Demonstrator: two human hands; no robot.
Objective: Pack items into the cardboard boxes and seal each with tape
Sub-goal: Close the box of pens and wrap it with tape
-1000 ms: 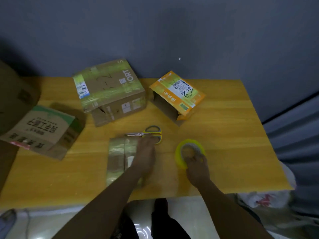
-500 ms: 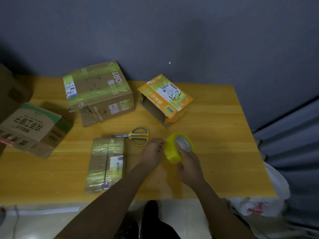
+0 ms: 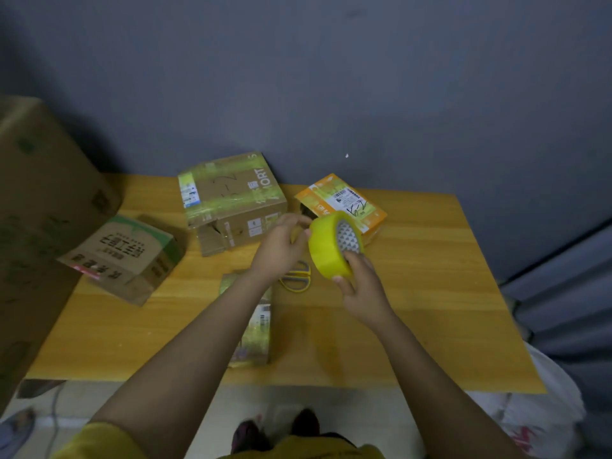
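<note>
My right hand point(image 3: 359, 286) holds a yellow tape roll point(image 3: 326, 246) upright above the wooden table point(image 3: 430, 293). My left hand point(image 3: 281, 246) pinches at the roll's left edge with its fingertips. Under my left forearm lies a small flat taped parcel point(image 3: 255, 329). Yellow-handled scissors point(image 3: 298, 279) lie just below my hands, partly hidden. A taped brown cardboard box point(image 3: 231, 200) stands at the back. Behind the roll is an orange box point(image 3: 341, 200) with a label, open on its left side.
A green-and-brown carton point(image 3: 126, 256) lies tilted at the table's left. A large cardboard box point(image 3: 43, 226) stands at the far left beside the table. A white plastic bag point(image 3: 536, 415) sits on the floor at the right. A grey wall runs behind the table.
My right hand has lifted the tape roll off the table and tipped it upright. My left hand left the flat parcel and came to the roll's edge.
</note>
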